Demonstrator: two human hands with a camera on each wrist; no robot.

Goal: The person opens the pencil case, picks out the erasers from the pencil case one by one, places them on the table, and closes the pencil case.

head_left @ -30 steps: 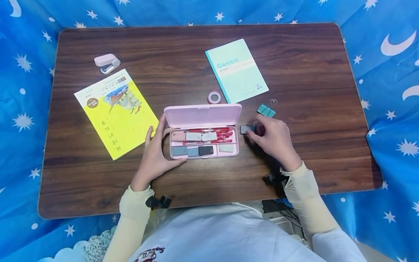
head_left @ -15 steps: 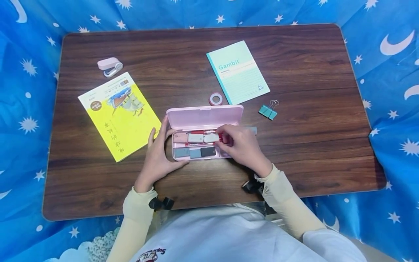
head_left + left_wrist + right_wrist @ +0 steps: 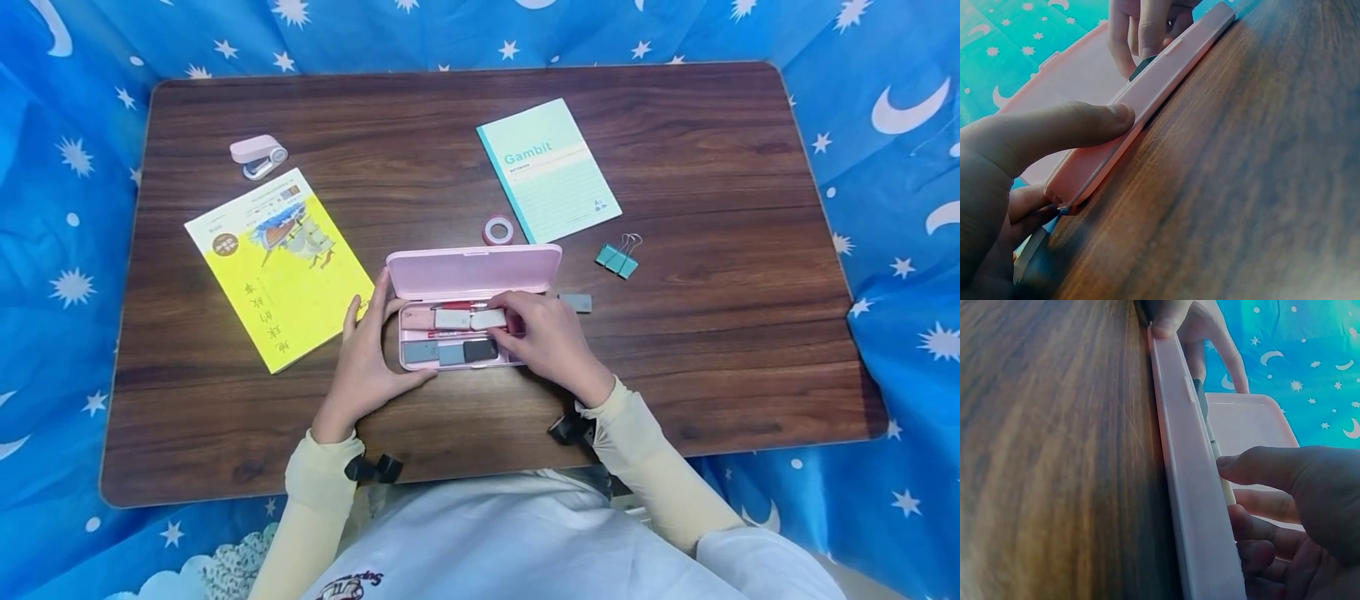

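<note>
A pink pencil case (image 3: 474,271) stands with its lid raised, holding red pens and several erasers in two rows. My left hand (image 3: 365,367) grips its left end, the thumb on the front wall and the fingers round the back. Inside the case, my right hand (image 3: 551,337) pinches a white eraser (image 3: 487,319) between thumb and fingers. Left of that lie another white eraser (image 3: 452,320) and a pink one (image 3: 417,319). Along the front row sit grey-blue erasers (image 3: 421,351) and a black one (image 3: 480,350). My right hand hides the case's right end.
A grey eraser (image 3: 576,302) lies right of the case, below a teal binder clip (image 3: 618,259). Behind the case are a tape roll (image 3: 498,230) and a mint notebook (image 3: 550,171). A yellow book (image 3: 281,271) and a pink stapler (image 3: 259,156) are on the left.
My right hand has left the grey eraser on the table and moved left into the case, where it now pinches a white eraser. My left hand has stayed at the case.
</note>
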